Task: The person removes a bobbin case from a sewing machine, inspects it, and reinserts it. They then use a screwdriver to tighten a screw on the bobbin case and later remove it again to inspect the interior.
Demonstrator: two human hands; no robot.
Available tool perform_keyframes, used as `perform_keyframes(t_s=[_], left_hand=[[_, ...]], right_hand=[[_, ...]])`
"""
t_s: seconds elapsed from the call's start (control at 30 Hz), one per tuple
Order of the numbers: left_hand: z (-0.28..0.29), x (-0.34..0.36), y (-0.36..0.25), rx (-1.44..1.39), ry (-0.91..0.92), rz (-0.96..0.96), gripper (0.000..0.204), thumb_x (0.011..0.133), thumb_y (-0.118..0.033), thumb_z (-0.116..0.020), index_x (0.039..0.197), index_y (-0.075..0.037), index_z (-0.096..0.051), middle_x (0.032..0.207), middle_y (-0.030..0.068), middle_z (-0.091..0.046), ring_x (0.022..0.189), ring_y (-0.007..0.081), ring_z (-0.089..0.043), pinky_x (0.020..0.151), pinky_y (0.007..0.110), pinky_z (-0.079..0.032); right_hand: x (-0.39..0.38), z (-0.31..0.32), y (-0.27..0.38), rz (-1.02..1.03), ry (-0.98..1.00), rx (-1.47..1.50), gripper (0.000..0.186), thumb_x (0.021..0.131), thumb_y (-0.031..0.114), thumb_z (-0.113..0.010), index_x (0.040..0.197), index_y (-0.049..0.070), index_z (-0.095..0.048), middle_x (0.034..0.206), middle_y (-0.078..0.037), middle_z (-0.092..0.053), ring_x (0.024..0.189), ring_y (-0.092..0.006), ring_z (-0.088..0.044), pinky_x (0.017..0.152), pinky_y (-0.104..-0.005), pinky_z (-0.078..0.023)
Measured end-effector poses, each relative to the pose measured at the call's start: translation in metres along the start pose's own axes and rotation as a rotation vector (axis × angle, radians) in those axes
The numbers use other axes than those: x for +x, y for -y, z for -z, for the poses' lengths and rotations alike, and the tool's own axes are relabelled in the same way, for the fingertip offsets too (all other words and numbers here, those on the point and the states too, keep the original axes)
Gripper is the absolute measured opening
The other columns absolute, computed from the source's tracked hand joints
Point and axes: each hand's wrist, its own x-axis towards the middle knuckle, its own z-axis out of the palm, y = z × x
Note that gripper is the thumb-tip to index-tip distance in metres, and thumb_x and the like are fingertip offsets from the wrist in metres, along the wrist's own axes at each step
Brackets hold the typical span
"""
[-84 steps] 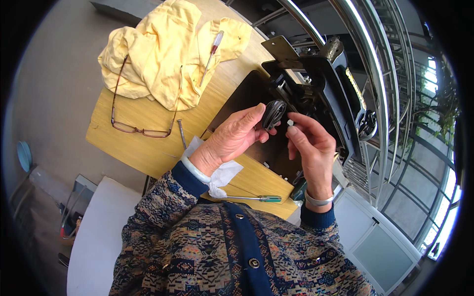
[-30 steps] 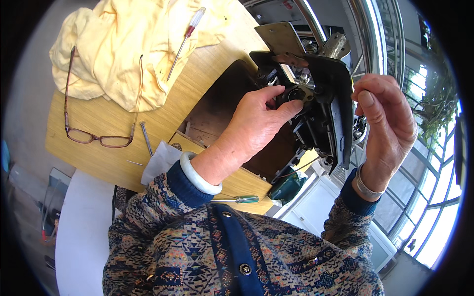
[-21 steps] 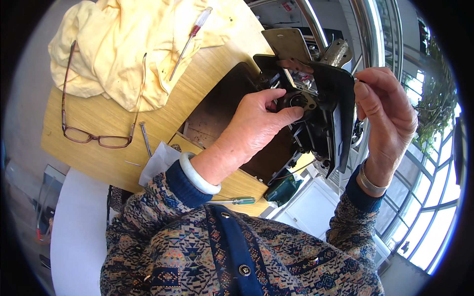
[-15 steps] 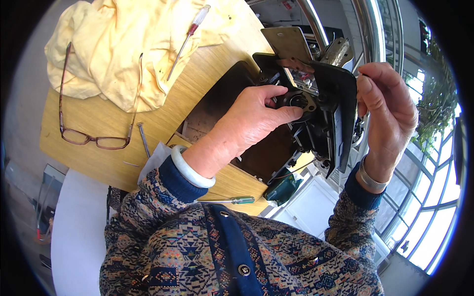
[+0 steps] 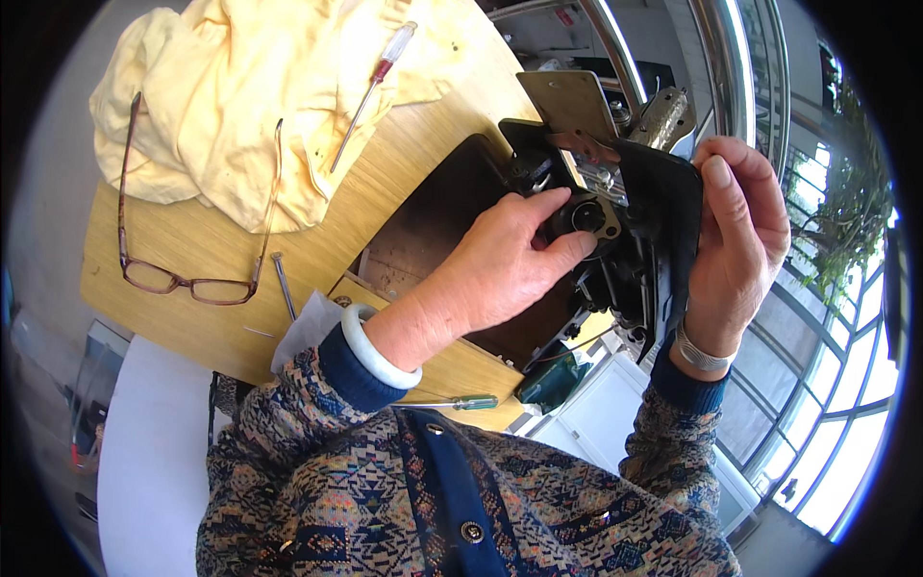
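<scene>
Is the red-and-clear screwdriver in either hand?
No, the screwdriver lies on the yellow cloth, apart from the left hand and right hand.

black machine (image 5: 656,200): 1 | screwdrivers (image 5: 383,69) (image 5: 476,402): 2 | eyeglasses (image 5: 180,282): 1 | yellow cloth (image 5: 216,106): 1

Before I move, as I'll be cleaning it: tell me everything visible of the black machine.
The black machine, metallic-looking, stands tipped up beside the dark opening in the table, its rods exposed. A flat brownish plate juts from its upper end. The left hand grips a round dark part at its exposed side; the right hand is by its far edge, contact unclear.
</scene>
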Motion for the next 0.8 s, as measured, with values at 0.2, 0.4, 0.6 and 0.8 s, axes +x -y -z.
perform_keyframes(t_s=[0.2,0.4,0.6,0.8], left_hand=[[-0.008,-0.008,0.003,0.318,-0.131,-0.344,0.053,0.103,-0.031,-0.063,0.137,0.008,-0.056,0.098,0.0199,-0.057,0.087,0.0317,-0.059,0.078,0.037,-0.050],[-0.010,-0.009,0.001,0.236,-0.113,-0.215,0.051,0.102,-0.026,-0.063,0.137,0.011,-0.054,0.102,0.0247,-0.056,0.090,0.0388,-0.059,0.081,0.043,-0.050],[-0.007,-0.007,-0.002,0.054,-0.102,-0.111,0.050,0.097,-0.018,-0.071,0.137,0.003,-0.052,0.101,0.0211,-0.057,0.081,0.0335,-0.062,0.074,0.042,-0.052],[-0.012,-0.010,-0.001,0.074,-0.116,-0.129,0.048,0.096,-0.014,-0.073,0.138,0.002,-0.054,0.102,0.0177,-0.055,0.082,0.0285,-0.063,0.072,0.039,-0.052]], right_hand=[[-0.003,-0.001,-0.002,-0.006,-0.054,-0.034,0.019,0.099,0.011,-0.066,0.114,0.001,-0.071,0.104,-0.005,-0.069,0.086,-0.0061,-0.059,0.074,-0.0181,-0.044],[-0.002,0.000,-0.008,0.083,-0.020,0.067,0.019,0.096,0.005,-0.065,0.112,-0.005,-0.068,0.108,-0.012,-0.066,0.092,-0.0145,-0.059,0.085,-0.0243,-0.046],[0.001,0.001,-0.011,0.099,-0.005,0.057,0.023,0.092,0.011,-0.067,0.108,-0.005,-0.065,0.099,-0.015,-0.060,0.085,-0.0159,-0.051,0.078,-0.0263,-0.041],[0.003,0.001,-0.012,0.169,0.013,-0.017,0.023,0.092,0.014,-0.067,0.106,-0.004,-0.064,0.093,-0.014,-0.058,0.083,-0.0180,-0.051,0.076,-0.0270,-0.040]])
